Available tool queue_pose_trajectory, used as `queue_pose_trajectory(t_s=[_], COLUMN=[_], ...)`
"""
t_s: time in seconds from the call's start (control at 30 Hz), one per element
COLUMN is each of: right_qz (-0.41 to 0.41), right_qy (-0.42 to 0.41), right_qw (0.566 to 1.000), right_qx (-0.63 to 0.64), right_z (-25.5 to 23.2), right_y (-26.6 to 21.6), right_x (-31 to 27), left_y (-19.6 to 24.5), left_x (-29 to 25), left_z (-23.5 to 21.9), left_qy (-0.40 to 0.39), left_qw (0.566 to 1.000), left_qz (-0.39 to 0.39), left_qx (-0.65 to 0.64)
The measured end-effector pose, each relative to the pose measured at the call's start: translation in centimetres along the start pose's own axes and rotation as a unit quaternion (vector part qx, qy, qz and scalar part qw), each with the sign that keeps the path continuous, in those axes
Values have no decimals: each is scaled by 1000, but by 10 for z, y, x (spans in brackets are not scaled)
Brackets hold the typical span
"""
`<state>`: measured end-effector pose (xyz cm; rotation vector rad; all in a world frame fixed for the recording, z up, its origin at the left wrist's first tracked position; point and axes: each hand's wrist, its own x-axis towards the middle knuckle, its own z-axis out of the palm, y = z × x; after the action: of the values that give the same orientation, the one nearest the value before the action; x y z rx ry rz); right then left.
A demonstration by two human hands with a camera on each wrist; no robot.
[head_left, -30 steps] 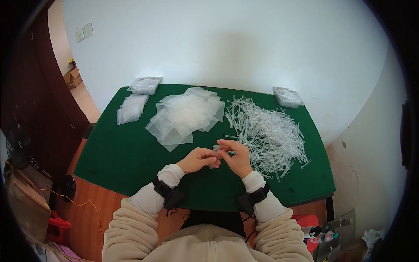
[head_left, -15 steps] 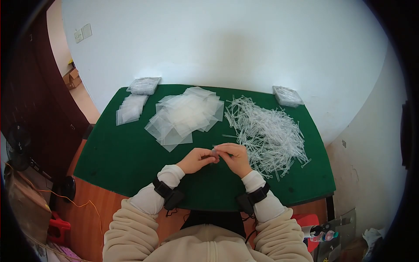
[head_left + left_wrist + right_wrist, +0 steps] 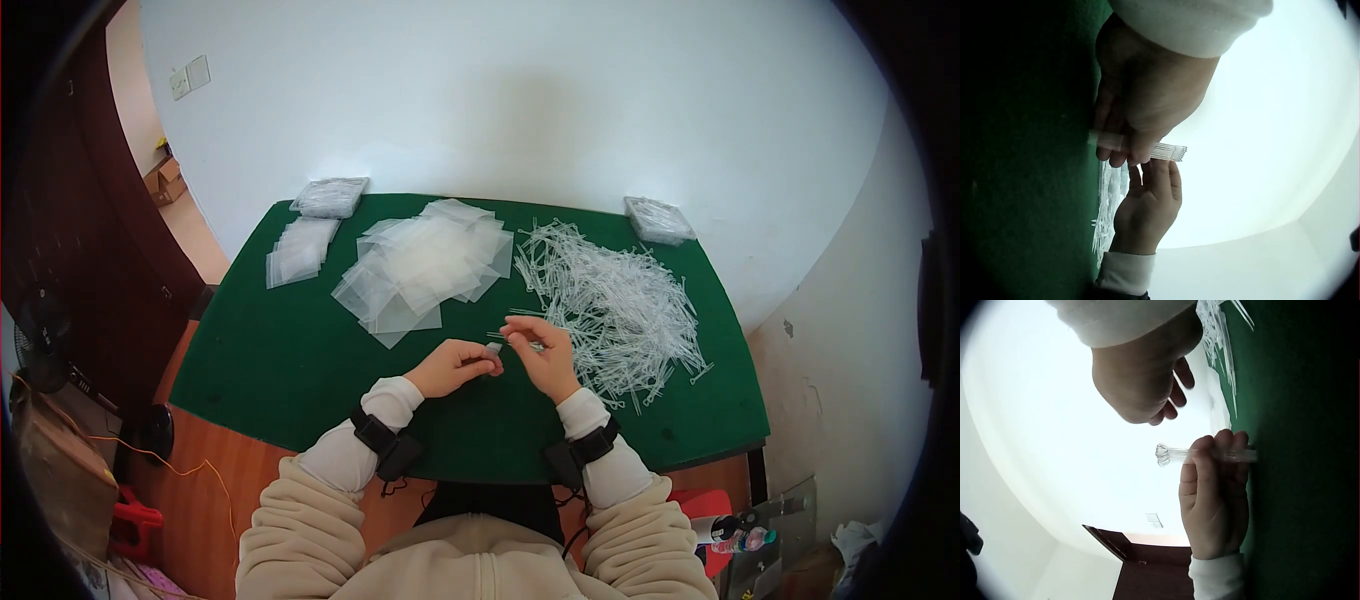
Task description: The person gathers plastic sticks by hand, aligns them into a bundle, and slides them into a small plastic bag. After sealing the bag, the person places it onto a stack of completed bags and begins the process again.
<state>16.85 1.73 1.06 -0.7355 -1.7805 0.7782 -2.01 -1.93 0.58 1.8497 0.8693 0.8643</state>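
Observation:
My left hand grips a small bundle of thin clear plastic sticks between thumb and fingers. Rounded loops form a cluster at one end of the bundle, and its other end, below the fingers, looks translucent. Just to the right, my right hand is held a little apart from the bundle, its fingers loosely bent. In the right wrist view nothing shows in the right hand. A large pile of the same clear looped sticks lies right beyond the right hand.
Flat clear plastic bags lie heaped mid-table, on green cloth. A smaller row of filled-looking bags and a packed stack sit at the back left. Another packed bundle stands back right, by the wall.
My right hand's fingers were together at the bundle by the left hand; they have drawn away to the right and loosened. My left hand keeps its grip in nearly the same place.

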Motion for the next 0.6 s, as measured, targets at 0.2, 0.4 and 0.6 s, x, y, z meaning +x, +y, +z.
queue_pose_trajectory(t_s=[0.2,0.4,0.6], right_qz=[-79,-44,-16], right_qy=[46,-9,-45], right_qw=[947,911,895], right_qx=[-308,-410,-444], right_z=[-9,-11,-11], right_y=[15,24,26], right_x=[4,0,-1], left_y=[2,1,-2], left_x=[-1,-1,0], left_z=[3,3,3], left_qy=[14,19,93], left_qw=[1000,1000,993], left_qz=[0,2,-14], left_qx=[-4,10,-66])
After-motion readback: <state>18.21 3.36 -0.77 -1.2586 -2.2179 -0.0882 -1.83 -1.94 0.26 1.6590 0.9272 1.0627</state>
